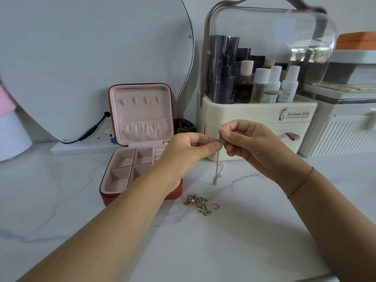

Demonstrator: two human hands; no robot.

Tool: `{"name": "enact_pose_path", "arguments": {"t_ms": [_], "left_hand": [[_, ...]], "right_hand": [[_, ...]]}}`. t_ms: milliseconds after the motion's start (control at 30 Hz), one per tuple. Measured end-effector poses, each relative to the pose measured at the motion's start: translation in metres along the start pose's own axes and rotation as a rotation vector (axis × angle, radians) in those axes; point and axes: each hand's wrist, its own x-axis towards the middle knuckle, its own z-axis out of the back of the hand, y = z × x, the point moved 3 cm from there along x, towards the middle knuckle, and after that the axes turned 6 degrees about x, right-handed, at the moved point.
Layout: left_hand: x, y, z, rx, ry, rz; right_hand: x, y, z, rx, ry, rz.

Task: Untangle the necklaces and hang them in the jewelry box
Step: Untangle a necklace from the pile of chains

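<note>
Pinching gold necklace (217, 169), left hand (187, 157) and right hand (254, 143); organizer (254, 117) reads "Serious Life".

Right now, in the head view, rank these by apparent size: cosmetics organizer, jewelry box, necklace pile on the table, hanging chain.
1. cosmetics organizer
2. jewelry box
3. necklace pile and hanging chain: not ranked. The chain looks longer but far thinner, the pile wider.

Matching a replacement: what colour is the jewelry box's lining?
Pale pink; the head view shows the lining best.
</note>
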Motion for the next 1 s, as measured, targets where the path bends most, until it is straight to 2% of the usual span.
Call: {"name": "enact_pose_path", "arguments": {"t_ms": [300,767,1000], "left_hand": [[0.0034,0.0033,0.0007,0.046,-0.008,-0.024],[0.0042,0.0052,0.0047,0.178,-0.104,-0.078],[0.003,0.0008,0.0055,0.155,-0.094,-0.09]], "right_hand": [[0.0006,-0.0028,0.0019,-0.041,0.03,-0.045],[0.0004,-0.0025,0.0001,-0.461,-0.11,0.028],[0.0002,-0.0065,0.0008,-0.445,-0.036,-0.015]]}}
